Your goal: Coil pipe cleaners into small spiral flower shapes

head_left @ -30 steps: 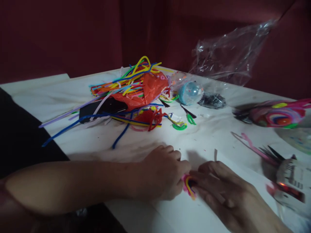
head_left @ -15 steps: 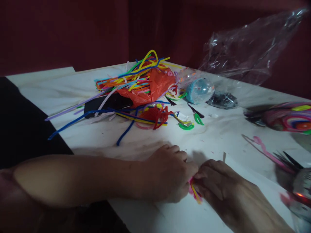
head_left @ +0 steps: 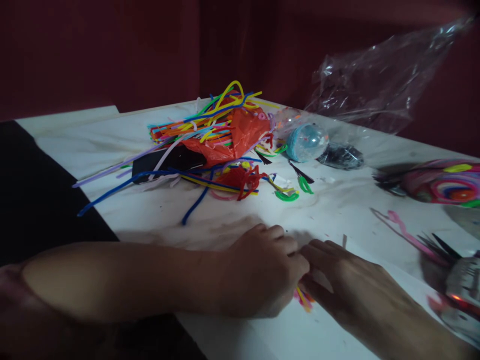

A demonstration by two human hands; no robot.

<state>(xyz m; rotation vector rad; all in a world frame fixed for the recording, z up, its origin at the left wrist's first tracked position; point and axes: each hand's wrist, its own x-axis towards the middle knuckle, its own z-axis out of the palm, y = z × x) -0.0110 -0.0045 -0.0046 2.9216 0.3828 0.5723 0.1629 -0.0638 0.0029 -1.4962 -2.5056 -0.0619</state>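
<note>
Fuzzy pipe cleaners (head_left: 210,120); crinkly glossy clear plastic bag (head_left: 375,80); matt white table (head_left: 337,205); shiny orange plastic (head_left: 240,132).

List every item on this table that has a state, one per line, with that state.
left hand: closed on the small pipe cleaner piece
right hand: fingers pinching the same piece
pipe cleaner pile: loose, tangled
orange plastic bag: crumpled, lying in the pile
clear plastic bag: open, crinkled, standing up
blue ball: resting on the table
coiled pipe cleaners: wound up
</note>
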